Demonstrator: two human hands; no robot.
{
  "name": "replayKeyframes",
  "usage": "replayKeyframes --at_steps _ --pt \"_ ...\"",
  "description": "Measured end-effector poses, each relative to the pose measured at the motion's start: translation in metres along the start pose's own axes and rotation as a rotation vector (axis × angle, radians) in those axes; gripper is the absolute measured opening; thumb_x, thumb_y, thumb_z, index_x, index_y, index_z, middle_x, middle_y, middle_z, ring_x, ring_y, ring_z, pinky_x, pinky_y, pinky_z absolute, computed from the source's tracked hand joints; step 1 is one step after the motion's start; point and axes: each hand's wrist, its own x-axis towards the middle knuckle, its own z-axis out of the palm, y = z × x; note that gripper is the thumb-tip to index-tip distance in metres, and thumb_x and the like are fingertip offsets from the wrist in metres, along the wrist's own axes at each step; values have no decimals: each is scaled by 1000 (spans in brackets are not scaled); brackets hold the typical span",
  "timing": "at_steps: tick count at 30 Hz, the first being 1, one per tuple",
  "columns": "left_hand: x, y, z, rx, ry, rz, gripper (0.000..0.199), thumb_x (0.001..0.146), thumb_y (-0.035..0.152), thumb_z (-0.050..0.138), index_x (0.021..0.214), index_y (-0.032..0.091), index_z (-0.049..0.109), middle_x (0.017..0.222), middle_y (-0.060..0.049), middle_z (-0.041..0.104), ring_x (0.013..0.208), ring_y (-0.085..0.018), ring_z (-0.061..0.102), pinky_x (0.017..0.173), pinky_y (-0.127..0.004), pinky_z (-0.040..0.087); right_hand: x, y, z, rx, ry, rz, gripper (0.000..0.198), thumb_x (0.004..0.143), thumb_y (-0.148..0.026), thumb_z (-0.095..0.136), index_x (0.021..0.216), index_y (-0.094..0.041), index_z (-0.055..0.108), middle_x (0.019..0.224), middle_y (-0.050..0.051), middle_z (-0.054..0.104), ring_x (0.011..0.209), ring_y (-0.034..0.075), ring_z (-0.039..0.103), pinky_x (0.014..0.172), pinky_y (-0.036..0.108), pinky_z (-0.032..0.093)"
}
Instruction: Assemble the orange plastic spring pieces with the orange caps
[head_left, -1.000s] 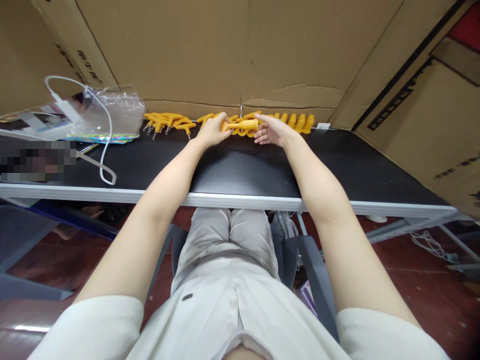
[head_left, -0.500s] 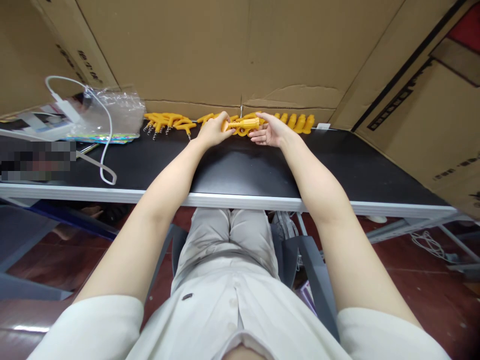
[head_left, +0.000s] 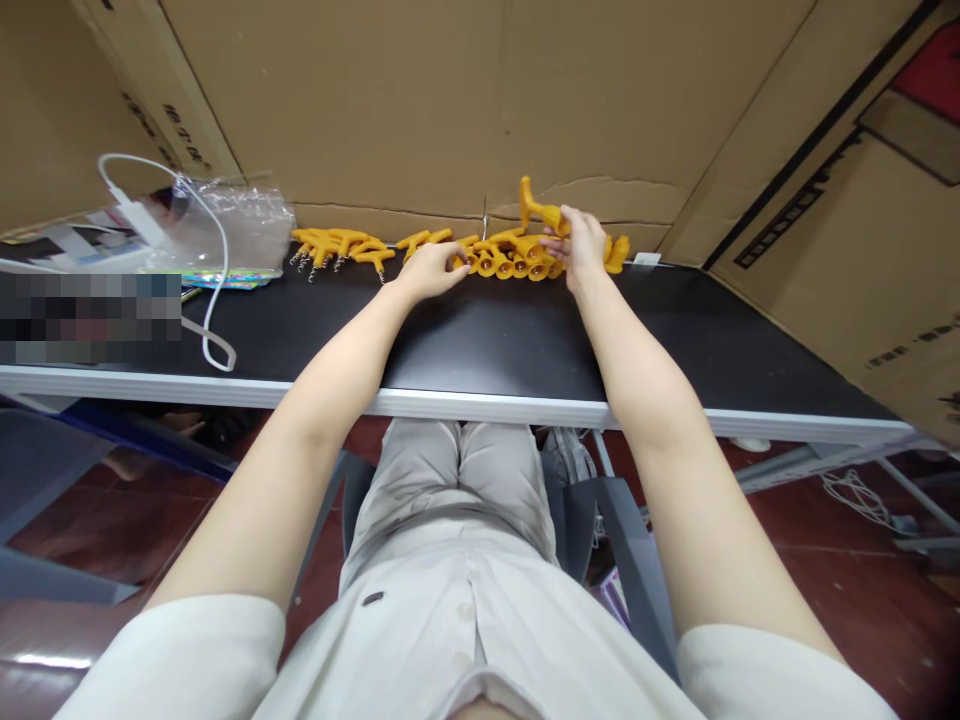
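My right hand [head_left: 587, 248] grips a yellow plastic corkscrew [head_left: 536, 208] by its sleeve end. Its T-handle points up and to the left, above the row. My left hand [head_left: 431, 272] is empty, with thumb and fingers curved apart. It rests by the left end of a row of yellow corkscrews in sleeves [head_left: 504, 268], whose round open ends face me. Left of that hand lie several T-handled corkscrews [head_left: 330, 245] with bare metal spirals. Yellow sleeves [head_left: 617, 253] stand just right of my right hand, partly hidden by it.
Cardboard walls [head_left: 390, 110] close off the back and right of the black table [head_left: 487, 345]. At left are a clear plastic bag [head_left: 247, 220], a white cable [head_left: 223, 270] and a blurred-out patch. A small white piece [head_left: 646, 259] lies at the back right.
My left hand has let go of the corkscrew. My right hand, open before, now holds it farther right, and its handle has swung upward from lying level.
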Motion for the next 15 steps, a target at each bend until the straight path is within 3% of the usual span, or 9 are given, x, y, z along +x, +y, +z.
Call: replayKeyframes --at_steps 3,7,11,15 --pt "0 3 1 13 -20 15 24 100 29 66 110 17 84 102 -11 82 106 -32 79 102 -42 58 4 8 -2 -258 17 -224 52 110 -53 63 155 -27 67 151 12 75 137 29 77 110 44 64" --pt "-1 5 1 -1 -45 45 22 99 28 65 102 16 83 96 -10 82 99 -31 78 96 -40 58 -6 13 5 -674 -44 -449 55 109 -34 60 162 -23 67 167 12 67 156 28 63 133 44 49" --pt "-1 4 2 -13 -47 55 21 98 28 65 99 16 82 89 -9 81 98 -31 78 94 -40 58 -19 13 22 -1008 -135 -492 63 111 -28 49 172 -19 59 175 14 60 160 33 58 137 53 41" --pt "1 3 3 -13 -52 71 22 96 28 64 97 16 83 83 -7 77 97 -30 78 94 -38 58 -22 20 38 -1192 -170 -456 63 112 -26 42 173 -16 57 172 22 60 161 41 54 136 70 33"
